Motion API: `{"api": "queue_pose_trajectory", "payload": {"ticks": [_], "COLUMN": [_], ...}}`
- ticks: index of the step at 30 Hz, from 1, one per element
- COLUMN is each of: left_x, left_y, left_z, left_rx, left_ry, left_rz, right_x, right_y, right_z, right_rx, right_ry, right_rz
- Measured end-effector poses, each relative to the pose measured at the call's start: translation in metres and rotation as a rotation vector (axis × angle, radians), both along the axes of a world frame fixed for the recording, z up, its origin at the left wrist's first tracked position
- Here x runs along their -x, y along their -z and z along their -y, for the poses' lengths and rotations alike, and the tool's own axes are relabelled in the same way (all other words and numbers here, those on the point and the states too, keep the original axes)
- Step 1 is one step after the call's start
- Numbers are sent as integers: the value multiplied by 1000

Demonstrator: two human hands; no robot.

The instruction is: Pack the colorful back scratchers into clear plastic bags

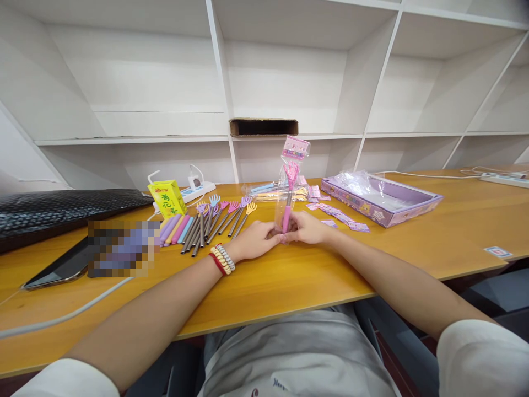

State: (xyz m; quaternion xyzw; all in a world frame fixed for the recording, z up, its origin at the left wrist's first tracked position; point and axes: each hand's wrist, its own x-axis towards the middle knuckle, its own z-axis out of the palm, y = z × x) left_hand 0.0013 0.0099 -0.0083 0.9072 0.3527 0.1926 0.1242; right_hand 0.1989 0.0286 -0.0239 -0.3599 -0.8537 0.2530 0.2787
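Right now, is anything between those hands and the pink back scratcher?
Only its clear plastic bag, it seems: the pink back scratcher looks to be inside, upright, with the left hand and right hand at its lower end. Nothing else visible is in between; the metal-stemmed scratchers lie to the left.

Carton [167,199] L, tray [355,207] R — prob. wrap [363,184] inside

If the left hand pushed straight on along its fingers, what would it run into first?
The left hand would most likely press into the bagged pink stick at its fingertips, then the right hand just beyond; exact depth between them is unclear.
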Motion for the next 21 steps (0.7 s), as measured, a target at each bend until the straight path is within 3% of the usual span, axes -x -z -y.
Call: {"api": "queue_pose_trajectory", "payload": {"ticks": [21], "left_x": [-1], "left_y": [-2], "left_z": [2], "left_rx": [5], "left_ry": [8], "left_rz": [16], "right_x": [0], "right_y": [-1], "right_z": [-1], "right_rx": [-16], "right_ry": [-1], "right_rz": [15]}}
